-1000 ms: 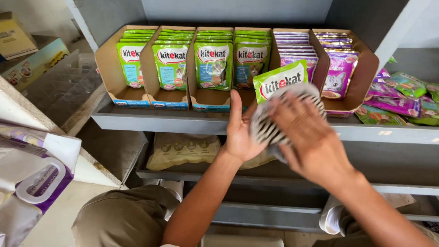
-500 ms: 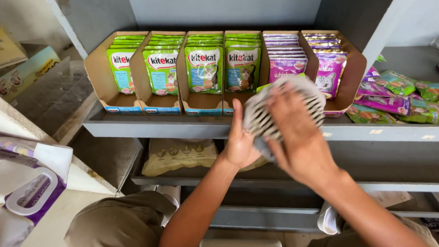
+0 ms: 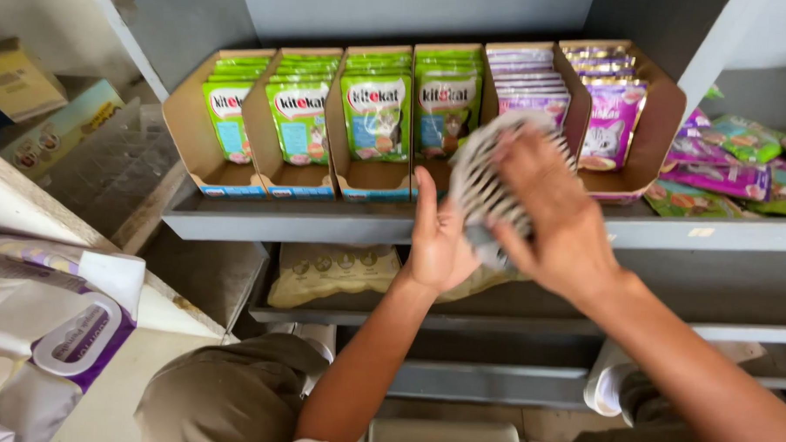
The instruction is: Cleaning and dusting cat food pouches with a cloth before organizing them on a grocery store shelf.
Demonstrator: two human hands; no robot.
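Two shelves: the grey metal shelving [image 3: 393, 223] fills the view; the upper board carries the display trays, and the lower board holds a flat beige bag [image 3: 335, 271], lying on its side.
Trays: six open cardboard trays [image 3: 183, 122] stand side by side on the upper board, with their front walls cut low so the pouches can be seen and pulled out.
Green pouches: the four left trays hold green pouches [image 3: 375, 116], upright in rows, one behind the other.
Purple pouches: the two right trays hold purple pouches [image 3: 611, 124]; more loose pouches [image 3: 734, 176] lie flat to the right of the trays.
Wipes pack: a white and purple pack [image 3: 67, 332] rests at the lower left, well apart from the hands.
Right hand: the right hand [image 3: 550, 213] is closed over the top of a stack of pouches [image 3: 481, 185], whose silver edges are fanned, just in front of the fifth tray.
Left hand: the left hand [image 3: 436, 240] is open, palm against the stack's lower left side, I judge to keep it even.
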